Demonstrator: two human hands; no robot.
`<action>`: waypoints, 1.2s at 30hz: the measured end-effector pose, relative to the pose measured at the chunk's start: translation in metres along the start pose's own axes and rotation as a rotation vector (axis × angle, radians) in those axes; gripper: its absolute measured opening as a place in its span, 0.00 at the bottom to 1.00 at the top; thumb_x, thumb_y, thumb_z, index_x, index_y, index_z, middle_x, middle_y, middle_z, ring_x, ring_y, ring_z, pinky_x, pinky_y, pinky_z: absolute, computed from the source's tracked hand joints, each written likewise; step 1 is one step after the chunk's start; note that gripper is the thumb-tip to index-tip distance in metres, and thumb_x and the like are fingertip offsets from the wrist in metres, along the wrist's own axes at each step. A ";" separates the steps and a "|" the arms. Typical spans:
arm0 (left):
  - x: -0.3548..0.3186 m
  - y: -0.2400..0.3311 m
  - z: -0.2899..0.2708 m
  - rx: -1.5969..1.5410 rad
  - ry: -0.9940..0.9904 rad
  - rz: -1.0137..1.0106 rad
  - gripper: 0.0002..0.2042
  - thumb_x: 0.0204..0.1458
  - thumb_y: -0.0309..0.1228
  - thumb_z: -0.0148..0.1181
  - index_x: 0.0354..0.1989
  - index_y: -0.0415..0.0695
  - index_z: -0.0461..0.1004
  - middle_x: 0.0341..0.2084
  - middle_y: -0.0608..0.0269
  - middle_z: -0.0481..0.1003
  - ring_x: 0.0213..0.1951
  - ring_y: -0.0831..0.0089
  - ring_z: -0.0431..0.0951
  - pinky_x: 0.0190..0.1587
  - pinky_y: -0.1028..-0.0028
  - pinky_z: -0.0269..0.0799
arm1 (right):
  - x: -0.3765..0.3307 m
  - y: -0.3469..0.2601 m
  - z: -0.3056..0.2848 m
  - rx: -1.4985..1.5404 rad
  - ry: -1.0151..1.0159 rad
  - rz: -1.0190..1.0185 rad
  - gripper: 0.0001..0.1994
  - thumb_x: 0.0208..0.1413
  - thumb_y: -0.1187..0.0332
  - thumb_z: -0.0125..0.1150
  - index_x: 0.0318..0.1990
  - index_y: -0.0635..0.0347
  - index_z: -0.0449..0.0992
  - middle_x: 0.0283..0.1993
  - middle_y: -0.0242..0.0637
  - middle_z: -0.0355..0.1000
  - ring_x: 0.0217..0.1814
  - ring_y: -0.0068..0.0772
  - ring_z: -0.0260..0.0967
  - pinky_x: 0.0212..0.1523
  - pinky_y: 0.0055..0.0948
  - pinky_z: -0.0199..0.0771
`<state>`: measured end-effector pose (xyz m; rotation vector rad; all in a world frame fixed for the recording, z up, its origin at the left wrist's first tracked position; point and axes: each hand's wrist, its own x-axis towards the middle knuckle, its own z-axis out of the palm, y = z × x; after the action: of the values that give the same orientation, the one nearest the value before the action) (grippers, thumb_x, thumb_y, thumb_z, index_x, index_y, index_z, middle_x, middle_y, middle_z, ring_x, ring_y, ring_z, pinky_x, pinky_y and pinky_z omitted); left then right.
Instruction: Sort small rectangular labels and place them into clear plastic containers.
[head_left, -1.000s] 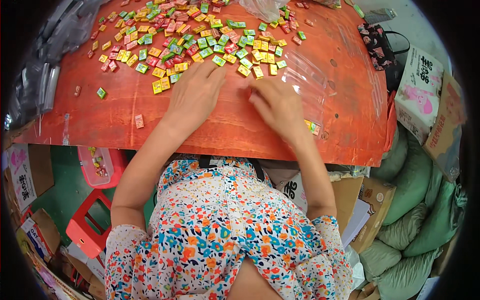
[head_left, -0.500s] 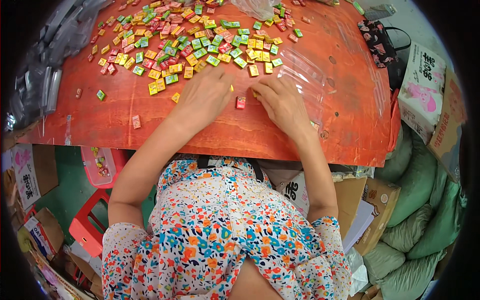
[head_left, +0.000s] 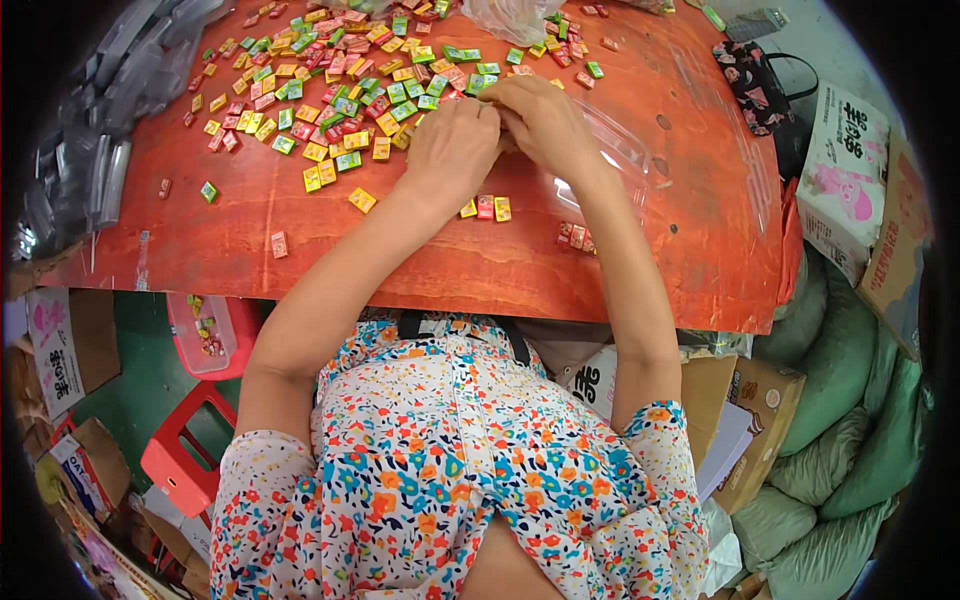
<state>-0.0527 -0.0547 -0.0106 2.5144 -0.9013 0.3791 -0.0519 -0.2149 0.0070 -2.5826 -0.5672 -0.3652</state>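
Three small boxes [head_left: 485, 207], long axes toward tabletop [head_left: 450, 270] near edge, lie edgeward of left hand [head_left: 454, 150] (nearer) and right hand [head_left: 547, 122]; grips hidden, can't tell.

Between the bare left forearm [head_left: 345, 275] and bare right forearm [head_left: 637, 275], a hand could pass along the near edge of the orange-red wooden table [head_left: 710, 240], short of the row of small yellow and red boxes [head_left: 486, 208]. Heaped small red, yellow and green boxes [head_left: 348, 107] obstruct the far edge; crumpled grey plastic sheeting [head_left: 120, 95] blocks the left edge.
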 end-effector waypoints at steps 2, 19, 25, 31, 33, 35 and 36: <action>0.000 -0.005 0.010 0.022 0.023 0.001 0.09 0.49 0.31 0.62 0.33 0.39 0.74 0.31 0.54 0.75 0.38 0.58 0.77 0.39 0.61 0.76 | 0.011 0.003 0.001 0.009 -0.036 -0.021 0.10 0.52 0.72 0.58 0.42 0.58 0.79 0.40 0.41 0.76 0.47 0.45 0.72 0.46 0.41 0.72; -0.074 -0.004 -0.051 -0.265 -0.099 -0.136 0.07 0.48 0.28 0.61 0.34 0.38 0.72 0.30 0.51 0.70 0.34 0.52 0.76 0.36 0.57 0.74 | 0.023 -0.012 0.017 -0.229 -0.078 -0.110 0.12 0.52 0.64 0.64 0.41 0.57 0.74 0.37 0.41 0.73 0.44 0.48 0.72 0.43 0.44 0.72; -0.084 0.004 -0.046 -0.308 -0.100 -0.114 0.09 0.50 0.30 0.62 0.35 0.38 0.73 0.32 0.50 0.70 0.31 0.49 0.76 0.33 0.56 0.74 | 0.022 -0.004 0.031 -0.275 0.034 -0.079 0.09 0.54 0.66 0.61 0.40 0.56 0.74 0.38 0.41 0.74 0.44 0.47 0.72 0.45 0.42 0.71; -0.080 0.004 -0.049 -0.296 -0.130 -0.133 0.15 0.45 0.36 0.68 0.36 0.40 0.73 0.33 0.54 0.70 0.33 0.54 0.77 0.33 0.58 0.75 | 0.018 -0.002 0.025 -0.259 0.004 -0.172 0.08 0.53 0.67 0.60 0.41 0.54 0.76 0.42 0.38 0.75 0.46 0.44 0.71 0.49 0.41 0.69; -0.072 0.012 -0.046 -0.218 0.021 0.024 0.17 0.42 0.38 0.70 0.36 0.42 0.73 0.33 0.59 0.69 0.39 0.60 0.74 0.37 0.63 0.72 | 0.020 -0.006 0.026 -0.246 0.085 -0.202 0.09 0.49 0.69 0.62 0.39 0.55 0.77 0.38 0.34 0.76 0.45 0.39 0.73 0.44 0.41 0.72; -0.063 0.021 -0.037 -0.161 0.043 0.092 0.17 0.41 0.39 0.70 0.34 0.43 0.74 0.33 0.61 0.69 0.40 0.63 0.71 0.39 0.64 0.69 | 0.025 -0.004 0.031 -0.219 0.069 -0.215 0.09 0.49 0.69 0.62 0.39 0.55 0.77 0.39 0.34 0.76 0.45 0.40 0.73 0.44 0.41 0.72; -0.059 0.025 -0.032 -0.105 0.064 0.162 0.17 0.39 0.40 0.70 0.33 0.44 0.74 0.32 0.64 0.68 0.41 0.66 0.69 0.41 0.66 0.67 | 0.026 -0.004 0.032 -0.194 0.054 -0.228 0.09 0.49 0.68 0.63 0.39 0.55 0.77 0.39 0.34 0.76 0.45 0.40 0.73 0.44 0.41 0.72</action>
<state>-0.1169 -0.0246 0.0013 2.3284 -1.0746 0.4488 -0.0254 -0.1871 -0.0099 -2.6878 -0.8472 -0.5901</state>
